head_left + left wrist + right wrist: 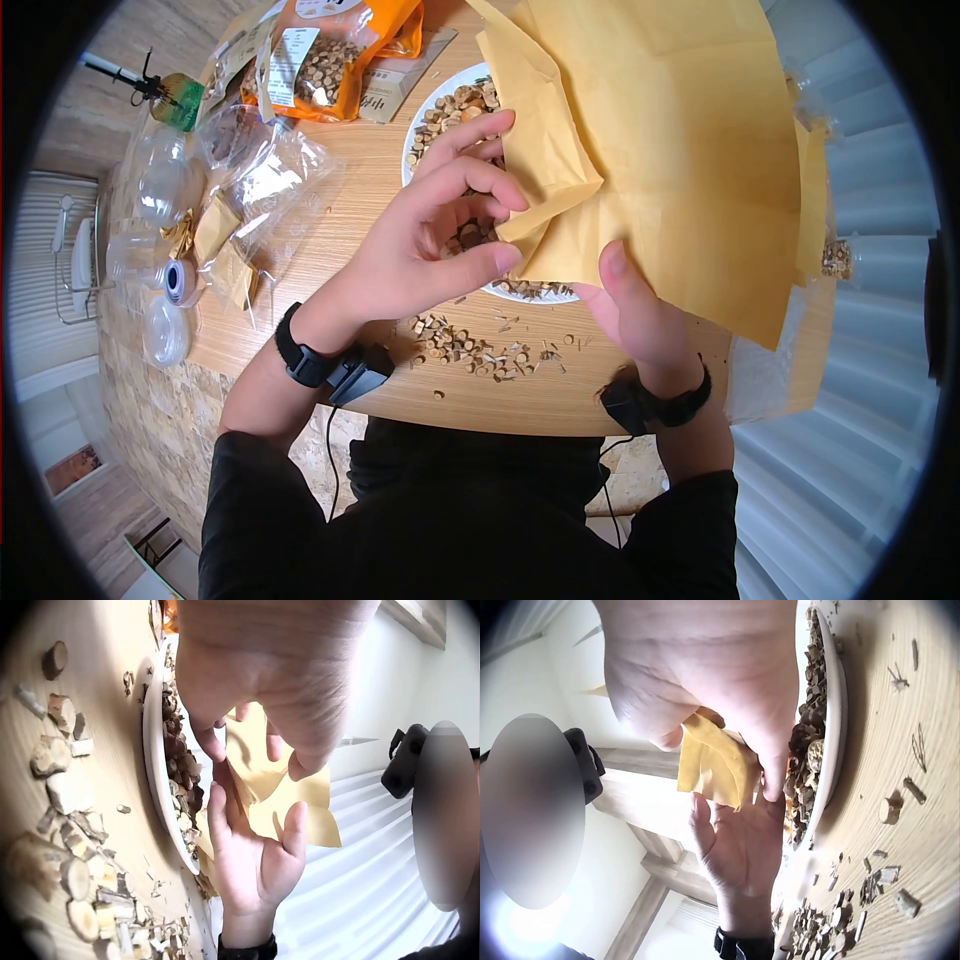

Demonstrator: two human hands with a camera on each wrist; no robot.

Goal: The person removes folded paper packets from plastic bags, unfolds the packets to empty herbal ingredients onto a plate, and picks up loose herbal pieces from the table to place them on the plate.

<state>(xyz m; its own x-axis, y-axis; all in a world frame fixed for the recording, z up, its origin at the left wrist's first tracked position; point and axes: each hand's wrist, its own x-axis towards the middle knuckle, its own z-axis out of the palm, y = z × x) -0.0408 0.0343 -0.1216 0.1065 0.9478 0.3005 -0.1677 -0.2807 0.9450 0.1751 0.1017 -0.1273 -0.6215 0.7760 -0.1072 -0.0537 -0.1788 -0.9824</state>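
Note:
A large yellow paper bag [680, 150] is held tilted over a white plate [410, 150] of dried, sliced pieces. At the bag's creased mouth, the left hand [400, 240] has its fingers bent and its thumb at the lower edge. The right hand [640, 315] grips the bag's lower side, thumb on the front and fingers behind it. In the left wrist view the left hand [270, 675] is above the paper [292, 802], the right hand [259, 870] below. The right wrist view shows the right hand [705, 682] around the paper [712, 765]; the bag's inside is hidden.
Loose slices [470, 350] lie on the table [400, 400] near its front edge. At the back left are an orange bag [350, 75] of slices and clear plastic [275, 190]. A tape roll [180, 282] and clear containers [165, 190] stand at the left.

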